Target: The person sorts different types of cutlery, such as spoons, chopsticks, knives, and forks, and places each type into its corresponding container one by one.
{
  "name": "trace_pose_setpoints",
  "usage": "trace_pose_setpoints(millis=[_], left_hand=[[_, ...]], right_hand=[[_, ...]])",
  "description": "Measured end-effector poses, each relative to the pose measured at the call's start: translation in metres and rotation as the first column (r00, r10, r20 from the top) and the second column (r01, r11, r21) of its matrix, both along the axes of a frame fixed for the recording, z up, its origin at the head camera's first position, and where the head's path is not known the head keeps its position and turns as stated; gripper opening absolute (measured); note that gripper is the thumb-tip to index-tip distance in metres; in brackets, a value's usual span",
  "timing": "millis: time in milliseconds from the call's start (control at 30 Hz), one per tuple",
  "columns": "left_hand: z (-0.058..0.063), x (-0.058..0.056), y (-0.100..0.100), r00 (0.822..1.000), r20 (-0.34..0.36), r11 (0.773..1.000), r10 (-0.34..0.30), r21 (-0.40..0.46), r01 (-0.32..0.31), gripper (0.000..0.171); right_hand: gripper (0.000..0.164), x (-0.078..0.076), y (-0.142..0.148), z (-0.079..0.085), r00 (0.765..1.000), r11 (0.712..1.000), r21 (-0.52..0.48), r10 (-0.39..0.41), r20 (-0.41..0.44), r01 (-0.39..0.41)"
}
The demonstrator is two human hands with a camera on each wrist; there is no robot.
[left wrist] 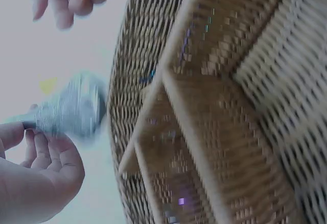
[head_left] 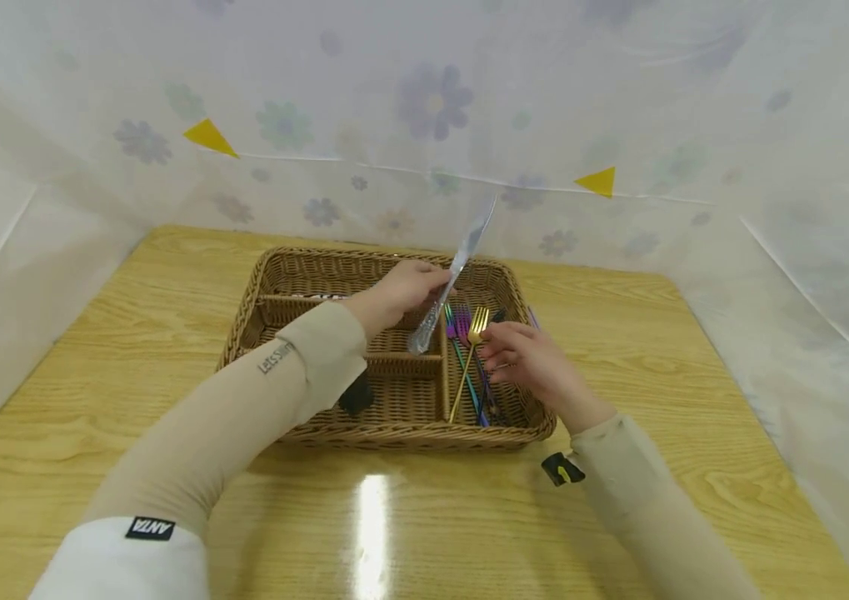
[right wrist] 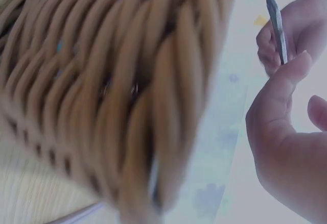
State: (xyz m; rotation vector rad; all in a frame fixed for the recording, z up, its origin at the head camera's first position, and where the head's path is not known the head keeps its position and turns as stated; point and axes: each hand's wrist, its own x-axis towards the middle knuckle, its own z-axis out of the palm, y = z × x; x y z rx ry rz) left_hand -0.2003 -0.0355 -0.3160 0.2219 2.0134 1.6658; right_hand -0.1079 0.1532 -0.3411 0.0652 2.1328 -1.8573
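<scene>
My left hand (head_left: 402,292) pinches a silver table knife (head_left: 472,237) over the middle of a wicker cutlery tray (head_left: 364,435). The blade points up and away, and its ornate handle (left wrist: 76,106) hangs down, blurred in the left wrist view. Above the tray's right compartment is my right hand (head_left: 532,362), its fingers loosely bent with nothing visible between them. Beside those fingertips lies a gold fork (head_left: 466,362). Purple and blue-green forks (head_left: 461,321) share that compartment, partly covered by the gold one and the hand.
Several woven dividers (head_left: 402,358) split the tray. Something patterned (head_left: 319,297) shows in the back compartment. A thin purple piece (head_left: 533,317) is by the tray's right rim. The wooden table (head_left: 619,333) is bordered by flowered white sheeting (head_left: 364,192).
</scene>
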Motion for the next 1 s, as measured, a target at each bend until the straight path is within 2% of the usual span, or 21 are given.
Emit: trace_pose_setpoints(millis=[133,267,433,633,733,900,1000], left_hand=[[0.004,-0.008,-0.017,1.000,-0.018,0.999,-0.022,-0.050,0.021,0.038],[-0.002,-0.018,-0.037,0.995,-0.061,0.990,-0.078,-0.120,0.070,0.037],[-0.013,-0.030,-0.071,0.973,-0.121,0.950,-0.197,-0.269,0.159,0.035],[-0.027,-0.043,-0.109,0.932,-0.117,0.862,-0.344,-0.432,0.264,0.035],[-0.031,-0.047,-0.122,0.902,-0.095,0.813,-0.420,-0.481,0.328,0.033],[-0.033,-0.049,-0.131,0.868,-0.042,0.748,-0.495,-0.529,0.401,0.029],[-0.035,-0.048,-0.133,0.841,0.000,0.696,-0.541,-0.561,0.448,0.027]], right_hand=[[0.024,0.004,0.011,0.002,1.000,1.000,0.012,-0.009,-0.007,0.009],[0.022,0.008,0.022,0.002,1.000,1.000,-0.001,-0.019,-0.013,0.019],[0.021,0.012,0.038,0.004,0.999,0.999,-0.012,-0.034,-0.030,0.033],[0.020,0.019,0.059,0.008,0.997,0.997,-0.023,-0.080,-0.019,0.080],[0.020,0.022,0.067,0.009,0.996,0.995,-0.039,-0.094,-0.007,0.093],[0.020,0.024,0.073,0.008,0.995,0.994,-0.050,-0.096,-0.004,0.096],[0.020,0.026,0.075,0.006,0.995,0.995,-0.024,-0.097,-0.008,0.097]])
